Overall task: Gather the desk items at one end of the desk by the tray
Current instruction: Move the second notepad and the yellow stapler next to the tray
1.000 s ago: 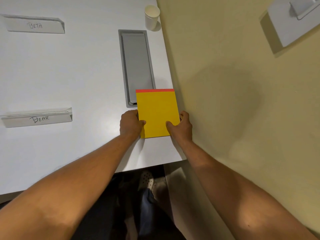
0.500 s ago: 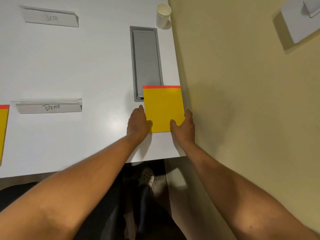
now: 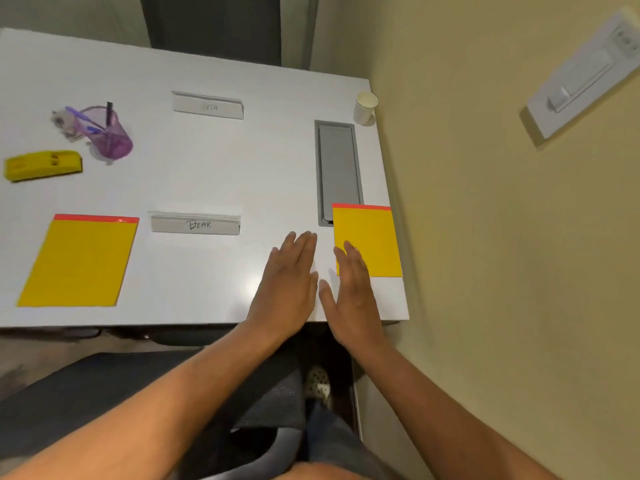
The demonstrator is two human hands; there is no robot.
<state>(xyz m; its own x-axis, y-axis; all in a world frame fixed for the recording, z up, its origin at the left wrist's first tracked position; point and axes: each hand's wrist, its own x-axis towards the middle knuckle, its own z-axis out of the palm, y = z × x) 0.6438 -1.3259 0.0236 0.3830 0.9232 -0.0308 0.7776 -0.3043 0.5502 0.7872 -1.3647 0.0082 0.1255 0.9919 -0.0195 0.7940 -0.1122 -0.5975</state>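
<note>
Now both palms are flat and empty: left hand [image 3: 289, 282] over bare tabletop [image 3: 207, 168], right hand [image 3: 349, 292] with fingertips overlapping the small yellow pad [image 3: 370, 240], parked beside the grey tray [image 3: 337, 168]. Waiting far left: big yellow pad [image 3: 79, 261], stapler [image 3: 41, 165], purple pen cup [image 3: 110, 136], two nameplates. Early days, I'd say.

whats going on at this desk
A person is tidying a white desk. One yellow pad lies at the right end, over the near end of the grey tray. Both hands, left and right, are open and hold nothing. Another yellow pad, two name plates and a pen cup lie further left.
</note>
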